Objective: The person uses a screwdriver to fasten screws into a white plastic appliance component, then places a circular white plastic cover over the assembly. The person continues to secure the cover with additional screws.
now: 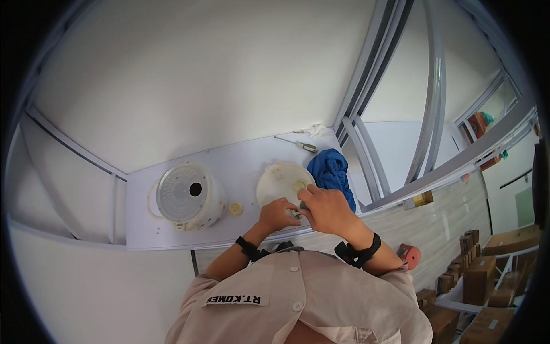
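Observation:
My left hand (277, 215) and my right hand (329, 210) come together at the near edge of a round, off-white plastic cover (275, 184). The fingers of both hands are closed around a small, pale and greyish part (295, 214) whose kind I cannot make out, as the fingers hide most of it. On the left stands a round white appliance body (212, 202), like a rice cooker, with a grey metal disc (172, 192) and a dark round hole on top. Between it and the cover lies a small yellow round piece (235, 208).
A crumpled blue cloth (331, 172) lies right of the cover. Behind it are a screwdriver (306, 147) and a white rag (316, 131). Metal frame posts (366, 155) bound the white table (149, 238) on the right. Cardboard boxes (478, 278) stand at the lower right.

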Action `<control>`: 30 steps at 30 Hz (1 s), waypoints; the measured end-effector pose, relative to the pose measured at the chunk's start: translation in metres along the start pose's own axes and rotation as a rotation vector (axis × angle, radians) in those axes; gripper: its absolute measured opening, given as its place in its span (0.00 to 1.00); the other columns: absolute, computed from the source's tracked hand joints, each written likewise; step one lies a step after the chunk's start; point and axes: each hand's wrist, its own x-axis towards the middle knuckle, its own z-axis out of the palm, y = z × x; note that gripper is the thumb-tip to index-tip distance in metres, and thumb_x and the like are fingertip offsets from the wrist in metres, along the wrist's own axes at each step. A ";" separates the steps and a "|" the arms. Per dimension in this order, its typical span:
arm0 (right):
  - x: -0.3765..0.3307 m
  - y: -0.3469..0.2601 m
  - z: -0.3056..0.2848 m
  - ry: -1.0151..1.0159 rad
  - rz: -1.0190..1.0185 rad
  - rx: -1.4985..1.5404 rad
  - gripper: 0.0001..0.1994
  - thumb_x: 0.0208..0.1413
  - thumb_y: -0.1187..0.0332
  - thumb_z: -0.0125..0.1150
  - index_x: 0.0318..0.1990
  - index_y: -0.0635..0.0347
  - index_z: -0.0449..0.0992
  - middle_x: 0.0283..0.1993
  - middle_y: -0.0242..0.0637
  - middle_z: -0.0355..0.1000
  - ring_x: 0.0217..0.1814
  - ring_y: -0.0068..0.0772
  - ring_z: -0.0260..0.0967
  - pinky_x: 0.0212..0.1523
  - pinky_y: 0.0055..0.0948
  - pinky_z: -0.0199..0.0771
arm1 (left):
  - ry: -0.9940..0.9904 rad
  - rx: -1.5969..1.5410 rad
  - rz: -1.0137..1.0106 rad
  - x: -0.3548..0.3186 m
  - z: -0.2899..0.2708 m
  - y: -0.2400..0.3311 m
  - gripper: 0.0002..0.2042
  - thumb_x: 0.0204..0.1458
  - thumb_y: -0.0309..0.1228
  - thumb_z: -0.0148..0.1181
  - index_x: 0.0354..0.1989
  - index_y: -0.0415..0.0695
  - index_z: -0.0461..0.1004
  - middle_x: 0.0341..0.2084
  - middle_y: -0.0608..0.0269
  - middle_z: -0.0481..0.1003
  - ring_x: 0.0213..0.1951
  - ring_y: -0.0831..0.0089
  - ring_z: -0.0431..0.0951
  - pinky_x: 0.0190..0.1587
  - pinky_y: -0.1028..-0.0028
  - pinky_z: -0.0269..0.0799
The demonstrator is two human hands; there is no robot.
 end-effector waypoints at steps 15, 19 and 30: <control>-0.005 0.005 0.002 0.090 0.054 0.056 0.16 0.58 0.61 0.73 0.43 0.55 0.71 0.35 0.39 0.72 0.31 0.48 0.78 0.28 0.43 0.73 | -0.037 0.015 0.006 0.002 -0.004 0.005 0.26 0.38 0.54 0.82 0.45 0.56 0.89 0.42 0.66 0.82 0.46 0.59 0.85 0.48 0.59 0.82; -0.007 0.006 -0.002 0.076 0.054 0.279 0.17 0.58 0.63 0.76 0.48 0.54 0.74 0.41 0.40 0.77 0.37 0.52 0.80 0.33 0.43 0.76 | -0.020 -0.009 0.039 0.004 0.010 -0.008 0.28 0.38 0.54 0.82 0.47 0.55 0.85 0.45 0.66 0.80 0.47 0.58 0.84 0.49 0.59 0.81; -0.020 0.020 -0.014 0.217 0.297 0.486 0.19 0.59 0.66 0.77 0.55 0.56 0.78 0.48 0.45 0.82 0.38 0.50 0.81 0.38 0.39 0.80 | -0.017 0.054 0.086 0.002 -0.024 -0.003 0.30 0.48 0.55 0.78 0.55 0.52 0.83 0.54 0.63 0.77 0.55 0.57 0.81 0.54 0.58 0.80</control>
